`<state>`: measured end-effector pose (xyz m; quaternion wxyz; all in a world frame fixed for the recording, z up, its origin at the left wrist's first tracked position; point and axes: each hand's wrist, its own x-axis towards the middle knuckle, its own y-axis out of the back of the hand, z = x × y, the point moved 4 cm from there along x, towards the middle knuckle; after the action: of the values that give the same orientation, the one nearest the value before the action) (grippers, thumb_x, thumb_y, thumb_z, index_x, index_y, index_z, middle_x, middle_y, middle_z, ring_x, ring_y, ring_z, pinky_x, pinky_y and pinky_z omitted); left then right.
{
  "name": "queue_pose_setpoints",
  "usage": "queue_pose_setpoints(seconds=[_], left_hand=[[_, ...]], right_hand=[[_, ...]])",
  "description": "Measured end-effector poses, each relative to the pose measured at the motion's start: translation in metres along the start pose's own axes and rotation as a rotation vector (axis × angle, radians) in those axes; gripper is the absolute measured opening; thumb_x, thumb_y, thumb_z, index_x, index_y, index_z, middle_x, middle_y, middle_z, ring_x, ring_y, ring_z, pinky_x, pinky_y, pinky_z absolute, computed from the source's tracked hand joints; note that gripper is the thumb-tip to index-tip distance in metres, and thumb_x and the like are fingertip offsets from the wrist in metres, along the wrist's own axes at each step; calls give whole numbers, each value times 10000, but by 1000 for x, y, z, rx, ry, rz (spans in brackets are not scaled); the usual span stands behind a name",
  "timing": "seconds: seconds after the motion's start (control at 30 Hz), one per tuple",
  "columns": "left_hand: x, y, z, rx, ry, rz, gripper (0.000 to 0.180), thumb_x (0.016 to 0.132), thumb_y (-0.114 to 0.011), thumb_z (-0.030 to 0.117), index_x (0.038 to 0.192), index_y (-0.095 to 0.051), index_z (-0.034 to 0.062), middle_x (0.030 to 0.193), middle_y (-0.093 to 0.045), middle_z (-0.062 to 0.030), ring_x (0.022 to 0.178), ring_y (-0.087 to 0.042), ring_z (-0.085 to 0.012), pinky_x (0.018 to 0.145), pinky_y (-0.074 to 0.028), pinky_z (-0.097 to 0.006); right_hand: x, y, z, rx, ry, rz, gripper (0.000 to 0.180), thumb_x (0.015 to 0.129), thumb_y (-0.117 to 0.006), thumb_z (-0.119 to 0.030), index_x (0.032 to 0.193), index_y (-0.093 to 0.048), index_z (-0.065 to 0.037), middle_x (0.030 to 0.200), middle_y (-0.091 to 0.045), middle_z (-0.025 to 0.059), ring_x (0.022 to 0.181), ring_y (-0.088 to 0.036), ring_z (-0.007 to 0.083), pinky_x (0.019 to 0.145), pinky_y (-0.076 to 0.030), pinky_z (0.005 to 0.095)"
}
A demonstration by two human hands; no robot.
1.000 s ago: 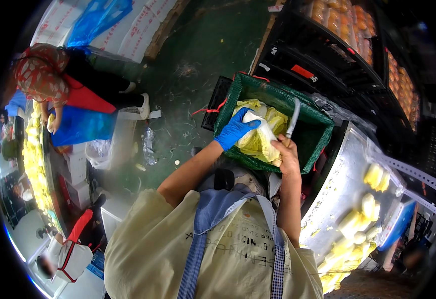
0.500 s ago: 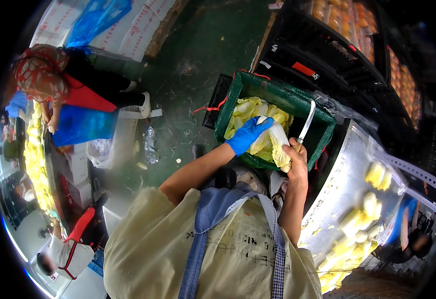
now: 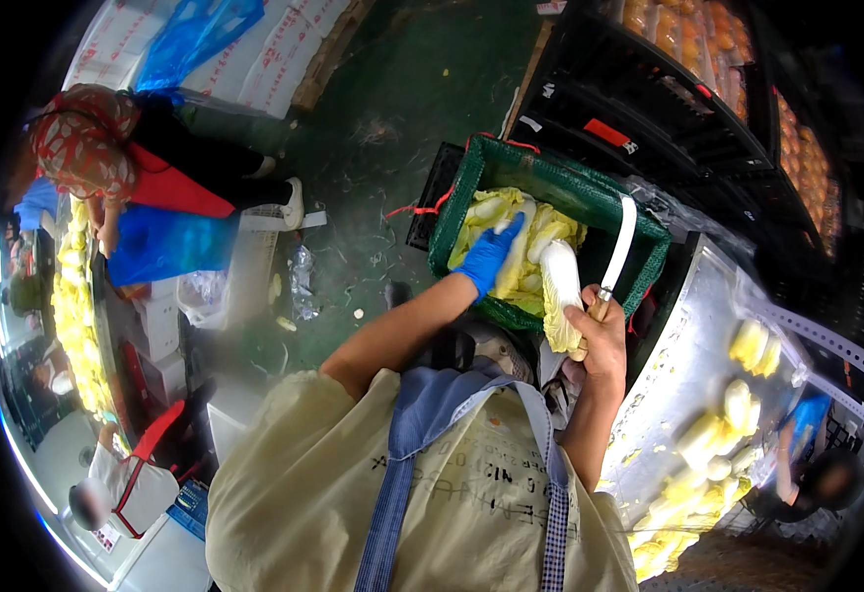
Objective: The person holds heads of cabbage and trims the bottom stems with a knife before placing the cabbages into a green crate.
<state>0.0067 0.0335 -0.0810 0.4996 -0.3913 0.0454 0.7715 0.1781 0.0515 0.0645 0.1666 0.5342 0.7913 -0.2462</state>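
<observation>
I look down on a green floor (image 3: 407, 84) strewn with pale scraps, in a work space lit brightly at both sides. Nearest to me on the right, my right grip (image 3: 604, 340) is bare and busy with two things at once: it is clenched on the wooden handle of a knife (image 3: 620, 247), and the near, leafy end of a cabbage (image 3: 558, 281) seems pinched against that handle.

The relation I weigh most is this one: the cabbage lies just to the left of the blade, its long axis running near to far, the white part at the far end and the yellow leaf at the near end. The blade also points far, leaning a little right, so the two lie roughly side by side. The cabbage's far end overhangs the loose leaves (image 3: 568, 227) in a green container (image 3: 550, 160).

My left grip (image 3: 488, 259), in a blue glove, is to the left of the cabbage and apart from it, its fingers over those leaves; blur means I cannot tell whether it grasps one or has released it. The right grip is the nearer one to the cabbage, being already on it.

To the right of the container, a metal counter (image 3: 678, 370) carries more cabbages (image 3: 708, 434). Farthest, beyond the container on the right, dark crates (image 3: 639, 109) hold packed orange fruit (image 3: 688, 35).
</observation>
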Motion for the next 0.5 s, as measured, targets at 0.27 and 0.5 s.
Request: queue_pose_setpoints(seconds=[0.27, 0.5], left_hand=[[-13, -11, 3, -617, 185, -316, 390, 880, -510, 322, 1126, -520, 19, 1012, -584, -98, 940, -575, -235, 834, -477, -354], [-37, -25, 20, -275, 59, -519, 383, 770, -666, 82, 1125, -532, 26, 1021, -587, -41, 941, -563, -142, 825, -449, -273]], right_hand=[[25, 32, 27, -950, 184, 307, 338, 741, -716, -248, 811, -527, 24, 660, -564, 85, 629, -530, 107, 580, -441, 292], [28, 15, 41, -467, 162, 102, 432, 739, -717, -104, 1074, -515, 79, 996, -593, 146, 870, -579, 164, 725, -484, 270]])
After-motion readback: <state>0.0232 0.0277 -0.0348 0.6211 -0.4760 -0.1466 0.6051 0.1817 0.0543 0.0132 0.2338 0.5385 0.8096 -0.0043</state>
